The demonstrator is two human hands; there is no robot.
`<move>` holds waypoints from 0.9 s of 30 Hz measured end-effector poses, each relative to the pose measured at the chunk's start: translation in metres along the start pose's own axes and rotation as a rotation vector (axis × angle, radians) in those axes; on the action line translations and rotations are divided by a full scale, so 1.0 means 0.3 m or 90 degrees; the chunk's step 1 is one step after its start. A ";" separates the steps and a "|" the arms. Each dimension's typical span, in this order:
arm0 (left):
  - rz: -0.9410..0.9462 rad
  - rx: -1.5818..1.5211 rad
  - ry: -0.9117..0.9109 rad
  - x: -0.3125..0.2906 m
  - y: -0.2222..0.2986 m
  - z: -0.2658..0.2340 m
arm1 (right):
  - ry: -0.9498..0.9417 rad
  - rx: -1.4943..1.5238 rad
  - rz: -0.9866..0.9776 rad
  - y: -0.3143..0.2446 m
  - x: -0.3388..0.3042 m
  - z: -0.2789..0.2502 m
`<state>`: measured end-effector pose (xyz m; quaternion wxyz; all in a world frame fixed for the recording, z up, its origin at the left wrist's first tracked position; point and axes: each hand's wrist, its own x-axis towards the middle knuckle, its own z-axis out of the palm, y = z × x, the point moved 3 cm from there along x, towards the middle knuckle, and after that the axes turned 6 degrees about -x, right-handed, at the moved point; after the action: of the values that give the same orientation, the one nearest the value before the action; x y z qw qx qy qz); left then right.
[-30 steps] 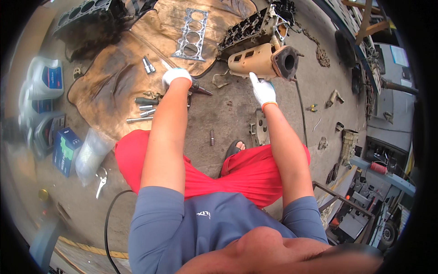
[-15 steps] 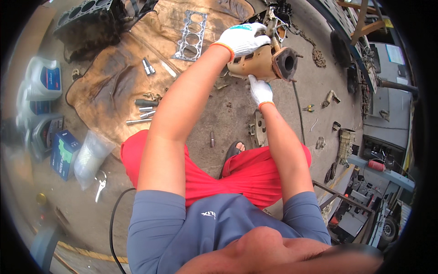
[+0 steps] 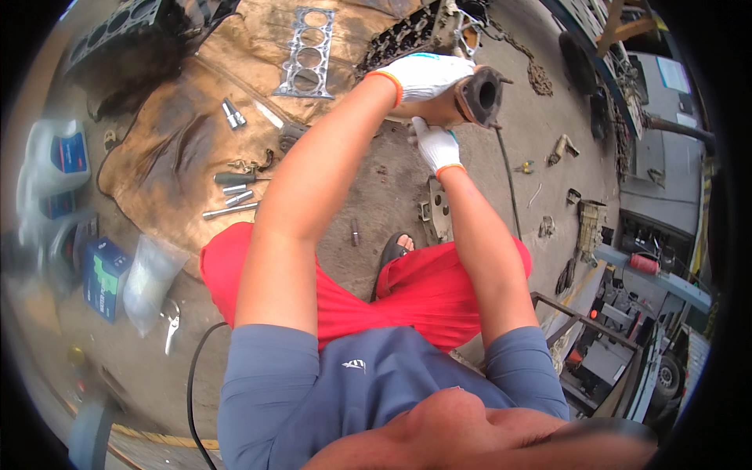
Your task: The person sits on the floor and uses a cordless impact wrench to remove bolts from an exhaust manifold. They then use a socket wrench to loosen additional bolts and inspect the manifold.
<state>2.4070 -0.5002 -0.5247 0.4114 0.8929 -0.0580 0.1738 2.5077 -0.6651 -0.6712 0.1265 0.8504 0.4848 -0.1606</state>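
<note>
Head view: tan, tube-shaped metal manifold (image 3: 448,109) with a dark, round-holed metal flange (image 3: 472,99) sits right by the black, oily metal cylinder head (image 3: 403,35); can't tell if joined. White-gloved, orange-cuffed left hand (image 3: 431,77) lies over its top; fingertips hidden, closure unclear. White-gloved, orange-cuffed right hand (image 3: 436,146) is at its near underside, fingers partly curled; can't tell if it's gripping. Likely heavy, stiff, flange-end-biased; tan skin looks thin, could dent or slip under knit. Best hold: behind flange, plus body from below.

The exhaust manifold (image 3: 470,99) sits before the cylinder head (image 3: 403,37), right of the gasket (image 3: 311,47), which lies on the mat (image 3: 168,125).
</note>
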 end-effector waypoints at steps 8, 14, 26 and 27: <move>-0.169 -0.278 0.244 -0.016 -0.266 0.103 | -0.018 0.090 0.030 -0.020 -0.018 -0.014; -0.271 -0.415 0.356 -0.076 -0.306 0.147 | -0.116 0.316 0.016 0.086 -0.085 -0.102; -0.381 -0.241 0.277 -0.025 -0.401 0.334 | 0.089 1.104 0.121 0.239 -0.073 -0.372; -0.389 -0.245 0.192 -0.020 -0.417 0.321 | 0.121 0.772 0.038 0.218 -0.068 -0.389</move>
<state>2.4575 -0.4913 -0.6741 0.6082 0.7399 0.2400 0.1583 2.5721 -0.6704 -0.5522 -0.4192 0.7945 0.2923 -0.3280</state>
